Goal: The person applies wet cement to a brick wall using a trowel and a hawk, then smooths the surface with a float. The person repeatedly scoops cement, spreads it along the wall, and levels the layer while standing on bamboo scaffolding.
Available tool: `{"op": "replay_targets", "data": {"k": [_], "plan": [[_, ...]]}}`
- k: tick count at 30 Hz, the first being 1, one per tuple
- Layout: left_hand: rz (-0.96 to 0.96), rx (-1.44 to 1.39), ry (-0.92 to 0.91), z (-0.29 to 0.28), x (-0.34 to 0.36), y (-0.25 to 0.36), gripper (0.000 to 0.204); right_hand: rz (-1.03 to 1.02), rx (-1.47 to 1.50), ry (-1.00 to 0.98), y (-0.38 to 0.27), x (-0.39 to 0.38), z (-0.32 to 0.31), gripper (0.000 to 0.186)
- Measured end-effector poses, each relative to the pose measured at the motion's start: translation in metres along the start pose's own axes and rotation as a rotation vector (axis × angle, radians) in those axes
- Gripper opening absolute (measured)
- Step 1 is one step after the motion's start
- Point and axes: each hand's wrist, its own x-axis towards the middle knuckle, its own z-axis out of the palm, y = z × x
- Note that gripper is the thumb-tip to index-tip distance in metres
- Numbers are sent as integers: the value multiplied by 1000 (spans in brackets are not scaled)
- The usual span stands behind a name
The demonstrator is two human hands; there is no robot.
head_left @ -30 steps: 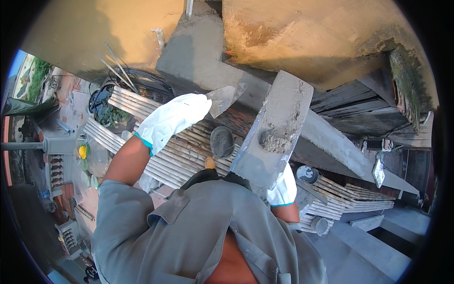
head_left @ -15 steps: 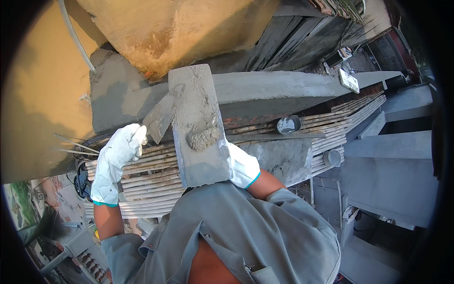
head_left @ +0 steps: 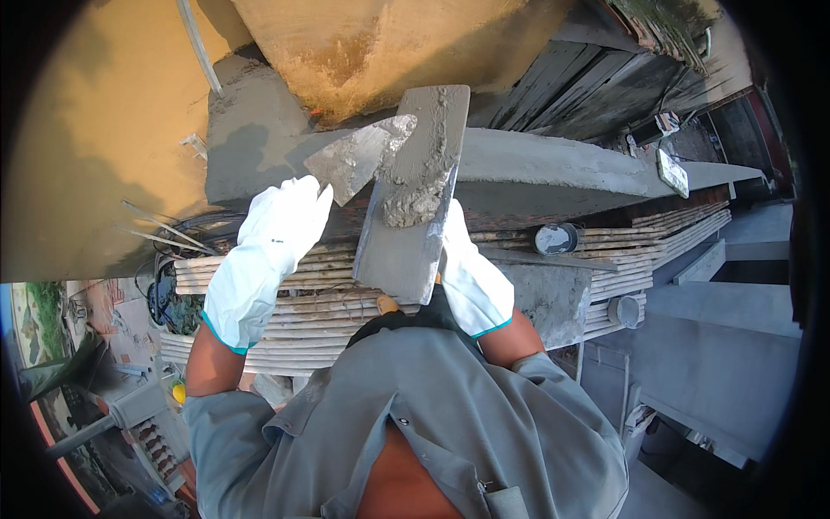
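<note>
My left hand (head_left: 290, 212), in a white glove, is closed round the handle of a pointing trowel (head_left: 350, 160); the fingers hide the handle. The blade points right and its tip meets the mortar on a long rectangular plastering float (head_left: 402, 251). My gloved right hand (head_left: 471, 268) grips the float from behind its right edge, with the fingers mostly hidden. A lump of wet grey mortar (head_left: 413, 206) sits on the tilted face of the float, with a thinner smear above it.
Beyond my hands a freshly rendered ledge (head_left: 553, 164) runs rightward, with a white block (head_left: 673, 173) on it. Bamboo poles (head_left: 298, 333) form a platform below. A bucket (head_left: 556, 239) and a mortar-covered board (head_left: 545, 298) rest there. A yellow wall (head_left: 112, 138) rises at left.
Both hands have risen and moved right in view. The float now leans to the right, and the trowel blade has swung up across its left edge to the mortar.
</note>
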Motion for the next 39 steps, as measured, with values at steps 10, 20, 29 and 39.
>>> {"op": "replay_targets", "data": {"k": [10,20,29,39], "plan": [[-227,-1118,-452,34,-50,20,42,-613,-1166,603,-8,-16,13,36],[-299,-1109,-149,-14,-53,-36,35,-272,-1516,493,-25,-76,3,42],[-652,-1232,8,27,-124,-108,36,-259,-2113,291,-121,-71,50,49],[-1038,-1318,182,97,-224,-121,31,-222,-2477,-276,-71,94,81,52]]}}
